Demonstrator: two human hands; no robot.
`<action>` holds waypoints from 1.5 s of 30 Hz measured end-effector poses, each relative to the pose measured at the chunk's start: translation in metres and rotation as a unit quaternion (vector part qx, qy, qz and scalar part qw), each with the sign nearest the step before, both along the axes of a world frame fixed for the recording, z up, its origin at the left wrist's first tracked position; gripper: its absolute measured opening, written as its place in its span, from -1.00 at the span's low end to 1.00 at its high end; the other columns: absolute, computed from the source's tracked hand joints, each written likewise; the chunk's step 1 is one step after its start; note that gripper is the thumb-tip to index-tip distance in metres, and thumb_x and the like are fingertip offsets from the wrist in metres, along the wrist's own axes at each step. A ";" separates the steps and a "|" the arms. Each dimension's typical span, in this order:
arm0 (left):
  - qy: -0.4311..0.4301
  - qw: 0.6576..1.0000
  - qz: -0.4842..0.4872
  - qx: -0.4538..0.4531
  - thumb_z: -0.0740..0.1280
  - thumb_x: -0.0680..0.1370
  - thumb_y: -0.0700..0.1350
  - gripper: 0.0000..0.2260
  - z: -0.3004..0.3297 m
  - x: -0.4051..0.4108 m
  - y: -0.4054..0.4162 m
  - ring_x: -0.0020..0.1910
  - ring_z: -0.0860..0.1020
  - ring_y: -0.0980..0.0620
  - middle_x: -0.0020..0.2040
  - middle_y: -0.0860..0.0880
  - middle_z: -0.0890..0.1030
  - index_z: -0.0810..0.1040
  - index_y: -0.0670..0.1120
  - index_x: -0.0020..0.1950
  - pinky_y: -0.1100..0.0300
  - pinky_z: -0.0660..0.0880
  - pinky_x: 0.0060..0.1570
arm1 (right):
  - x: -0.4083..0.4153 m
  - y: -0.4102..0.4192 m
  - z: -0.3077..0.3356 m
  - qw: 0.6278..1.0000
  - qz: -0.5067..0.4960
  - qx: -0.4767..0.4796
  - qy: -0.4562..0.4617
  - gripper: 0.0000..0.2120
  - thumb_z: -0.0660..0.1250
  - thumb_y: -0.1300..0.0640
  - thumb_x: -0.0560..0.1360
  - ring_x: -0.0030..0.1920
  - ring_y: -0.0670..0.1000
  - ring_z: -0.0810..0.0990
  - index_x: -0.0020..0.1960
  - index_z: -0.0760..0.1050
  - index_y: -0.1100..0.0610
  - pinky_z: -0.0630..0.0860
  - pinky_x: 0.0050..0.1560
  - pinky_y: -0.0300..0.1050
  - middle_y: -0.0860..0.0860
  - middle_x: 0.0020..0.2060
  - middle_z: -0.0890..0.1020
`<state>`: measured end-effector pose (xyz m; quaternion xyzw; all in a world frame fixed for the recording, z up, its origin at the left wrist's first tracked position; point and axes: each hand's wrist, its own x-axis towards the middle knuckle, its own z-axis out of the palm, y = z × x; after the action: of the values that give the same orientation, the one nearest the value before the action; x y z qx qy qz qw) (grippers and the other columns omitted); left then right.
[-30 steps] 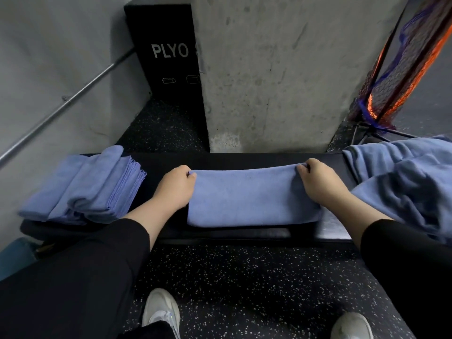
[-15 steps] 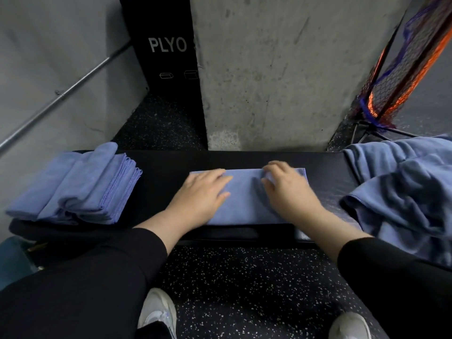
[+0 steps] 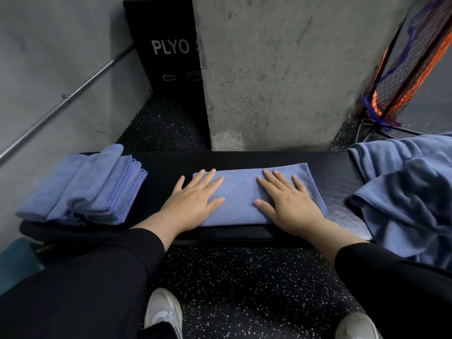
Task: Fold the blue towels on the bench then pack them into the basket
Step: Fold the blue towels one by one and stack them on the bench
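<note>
A concrete pillar [image 3: 281, 69] stands behind the black padded tabletop [image 3: 244, 159], and a black plyo box [image 3: 168, 50] with the white letters "PLYO" stands to the left of it, against the grey wall. The floor [image 3: 244, 277] is dark rubber with white specks. At the right end of the tabletop lies a loose heap of unfolded blue towels [image 3: 411, 192], and part of it hangs over the near edge. At the left end sits a stack of folded blue towels [image 3: 90, 187], its edges turned to the middle. Between them, in the centre, lies one folded blue towel [image 3: 241, 189], a long flat rectangle. The left hand [image 3: 193, 199] lies flat on its left part with straight spread fingers, holding nothing. The right hand [image 3: 288, 201] lies flat on its right part in the same way. Both sleeves are black. Behind the heap a net [image 3: 411, 62] with orange and blue cords leans. Two pale shoes [image 3: 162, 311] show below
</note>
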<state>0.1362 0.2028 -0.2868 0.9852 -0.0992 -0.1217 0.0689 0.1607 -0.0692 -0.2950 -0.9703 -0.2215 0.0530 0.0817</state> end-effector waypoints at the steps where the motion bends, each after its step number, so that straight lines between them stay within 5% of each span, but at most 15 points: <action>1: -0.003 1.000 0.001 0.001 -0.10 0.66 0.29 -0.44 0.001 0.000 0.000 0.61 -0.25 0.15 0.65 0.19 -0.19 -0.10 0.22 0.64 -0.15 -0.22 0.58 | 0.002 -0.001 0.000 1.000 0.005 0.004 -0.003 -0.20 -0.24 -0.45 0.49 0.61 -0.11 -0.11 0.62 0.04 -0.10 -0.20 0.59 0.11 -0.17 0.62 -0.03; 4: -0.016 1.000 0.006 0.010 -0.08 0.67 0.29 -0.48 0.003 0.001 -0.002 0.63 -0.17 0.14 0.66 0.17 -0.13 -0.03 0.26 0.63 -0.15 -0.20 0.57 | 0.004 -0.003 0.002 0.999 0.005 0.037 -0.030 -0.41 0.04 -0.32 0.57 0.58 -0.05 0.17 0.49 0.33 -0.06 0.04 0.55 0.17 -0.12 0.57 0.24; 6: -0.017 1.000 0.014 0.017 -0.09 0.67 0.27 -0.48 0.004 -0.001 -0.002 0.63 -0.14 0.11 0.66 0.14 -0.11 -0.01 0.23 0.63 -0.16 -0.18 0.57 | 0.001 0.006 0.008 0.992 0.035 0.040 -0.113 -0.58 0.12 -0.21 0.58 0.28 0.08 0.53 0.27 0.52 -0.02 0.38 0.26 0.16 -0.04 0.31 0.53; 8: -0.019 0.999 0.022 0.025 -0.09 0.69 0.24 -0.48 0.006 -0.002 -0.004 0.63 -0.10 0.07 0.67 0.10 -0.07 0.02 0.18 0.64 -0.17 -0.15 0.57 | -0.006 0.021 0.012 0.985 0.063 0.042 -0.154 -0.66 0.10 -0.14 0.56 -0.05 0.13 0.58 0.08 0.56 0.00 0.45 -0.08 0.07 -0.02 0.02 0.57; 10: -0.033 0.998 0.031 0.039 -0.07 0.70 0.21 -0.49 0.006 -0.005 -0.004 0.63 -0.01 0.02 0.67 0.06 -0.01 0.07 0.14 0.64 -0.18 -0.09 0.56 | -0.020 0.038 0.014 0.988 0.068 0.038 -0.132 -0.63 0.05 -0.16 0.58 -0.14 0.13 0.54 0.01 0.56 -0.01 0.46 -0.17 0.05 -0.02 -0.10 0.54; 16: -0.104 0.994 -0.027 0.012 0.05 0.71 0.12 -0.63 0.007 -0.022 0.021 0.42 0.33 0.04 0.50 0.09 0.38 0.44 0.15 0.47 0.02 0.14 0.42 | -0.021 0.036 0.014 0.994 -0.031 -0.024 -0.101 -0.57 -0.03 -0.24 0.60 0.04 0.08 0.55 0.04 0.56 -0.09 0.40 0.13 0.09 -0.09 0.00 0.55; 20: -0.094 0.989 -0.109 -0.032 0.01 0.64 0.22 -0.55 0.007 -0.040 0.043 0.40 0.35 0.14 0.40 0.18 0.46 0.51 0.18 0.42 0.08 0.20 0.43 | -0.008 0.015 0.018 0.996 -0.056 -0.011 -0.063 -0.64 0.03 -0.17 0.67 0.40 0.01 0.39 0.20 0.56 -0.10 0.05 0.47 0.34 -0.11 0.33 0.47; 27: -0.122 0.985 -0.118 -0.028 0.16 0.65 0.17 -0.54 0.008 -0.049 0.043 0.53 0.22 0.08 0.56 0.11 0.27 0.34 0.14 0.55 0.05 0.15 0.51 | -0.048 0.006 0.019 0.993 0.101 0.034 -0.047 -0.46 0.13 -0.42 0.49 0.20 -0.03 0.47 0.23 0.53 -0.08 0.37 0.23 0.00 -0.14 0.18 0.49; 32: -0.118 0.981 -0.155 -0.025 0.17 0.67 0.15 -0.63 0.013 -0.045 0.029 0.53 0.23 0.10 0.52 0.11 0.36 0.50 0.07 0.42 0.09 0.07 0.52 | -0.067 0.011 0.016 0.992 0.065 0.070 -0.084 -0.70 0.37 -0.11 0.52 0.21 0.00 0.54 0.19 0.57 -0.03 0.42 0.24 0.02 -0.13 0.21 0.53; 36: -0.128 0.979 -0.154 -0.043 0.20 0.65 0.17 -0.67 0.015 -0.044 0.024 0.45 0.30 0.14 0.38 0.15 0.44 0.56 0.09 0.32 0.15 0.09 0.48 | -0.075 0.001 0.015 0.991 0.109 0.034 -0.071 -0.54 0.48 -0.16 0.42 0.34 -0.04 0.47 0.25 0.50 -0.06 0.45 0.25 0.08 -0.13 0.31 0.48; 39: -0.134 0.977 -0.158 -0.053 0.22 0.64 0.20 -0.65 0.019 -0.045 0.020 0.39 0.34 0.17 0.32 0.18 0.45 0.53 0.11 0.36 0.16 0.12 0.47 | -0.075 0.000 0.015 0.992 0.088 0.052 -0.071 -0.70 0.48 -0.04 0.46 0.32 -0.05 0.50 0.15 0.54 -0.05 0.46 0.23 0.06 -0.15 0.29 0.52; 42: -0.127 0.978 -0.160 -0.050 0.21 0.62 0.26 -0.55 0.021 -0.046 0.016 0.43 0.29 0.17 0.37 0.18 0.40 0.45 0.10 0.46 0.15 0.10 0.49 | -0.073 0.005 0.018 0.991 0.062 0.083 -0.087 -0.91 0.34 0.06 0.57 0.16 -0.05 0.57 0.08 0.54 -0.02 0.41 0.23 -0.01 -0.19 0.16 0.59; 45: -0.115 0.980 -0.157 -0.045 0.20 0.61 0.30 -0.45 0.023 -0.046 0.009 0.50 0.21 0.16 0.47 0.17 0.33 0.33 0.09 0.54 0.12 0.08 0.53 | -0.071 0.005 0.032 0.990 -0.004 0.139 -0.030 -0.91 0.24 0.05 0.65 -0.09 -0.02 0.52 0.10 0.49 0.01 0.32 0.05 -0.16 -0.17 -0.18 0.59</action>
<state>0.0900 0.2122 -0.2639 0.9608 -0.2650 -0.0122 0.0812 0.0900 -0.0638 -0.2631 -0.9516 -0.2252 -0.0076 0.2089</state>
